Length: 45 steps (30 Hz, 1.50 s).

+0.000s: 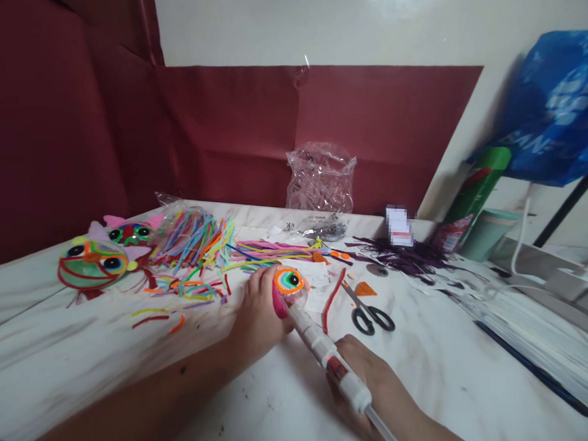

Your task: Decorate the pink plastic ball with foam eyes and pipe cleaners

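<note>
My left hand (261, 307) is closed around a round clear craft piece (298, 300), which carries an eye (290, 280) ringed in orange, yellow and green, with a bright pink strip along its side. In my right hand (365, 373) is a white glue gun (318, 342), its nozzle at the lower edge of the craft piece by the pink strip. A glue stick (387, 432) sticks out of its rear end. Close by lie black-handled scissors (370, 311) and a red pipe cleaner (333, 300).
Two finished-looking fish-like crafts (94, 264) stand at the left. Pipe cleaners (190, 239) in many colours are piled beside them. Dark purple strands (409, 255) lie at the back right, near a green cup (491, 235). Clear glue sticks (517, 341) and a dark pen (531, 367) lie at the right.
</note>
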Each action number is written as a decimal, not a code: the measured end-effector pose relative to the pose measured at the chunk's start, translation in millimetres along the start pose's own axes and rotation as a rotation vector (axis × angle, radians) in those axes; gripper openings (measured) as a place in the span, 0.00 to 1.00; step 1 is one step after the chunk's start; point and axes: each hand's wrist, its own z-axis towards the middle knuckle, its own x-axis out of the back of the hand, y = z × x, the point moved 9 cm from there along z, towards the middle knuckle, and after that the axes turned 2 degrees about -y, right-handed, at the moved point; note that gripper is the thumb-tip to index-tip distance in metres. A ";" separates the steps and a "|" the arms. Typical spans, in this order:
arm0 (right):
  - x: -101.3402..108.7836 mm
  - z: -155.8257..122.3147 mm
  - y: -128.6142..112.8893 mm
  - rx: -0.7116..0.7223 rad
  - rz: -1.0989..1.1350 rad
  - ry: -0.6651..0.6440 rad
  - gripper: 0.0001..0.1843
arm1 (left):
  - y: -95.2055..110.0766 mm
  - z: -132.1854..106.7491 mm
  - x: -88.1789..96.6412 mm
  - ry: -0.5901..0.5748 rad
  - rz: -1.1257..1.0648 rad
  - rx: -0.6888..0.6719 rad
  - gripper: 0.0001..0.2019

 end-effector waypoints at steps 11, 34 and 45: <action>-3.8 10.3 -4.8 -0.059 0.043 -0.123 0.15 | 3.0 -0.4 -1.3 -0.031 0.034 -0.020 0.32; -0.7 -2.4 8.0 -0.048 0.108 0.034 0.07 | -0.8 -0.4 -2.1 -0.015 0.032 -0.014 0.34; -1.8 0.9 7.1 -0.001 0.057 0.072 0.09 | 0.9 -0.8 -2.1 -0.009 0.043 -0.025 0.33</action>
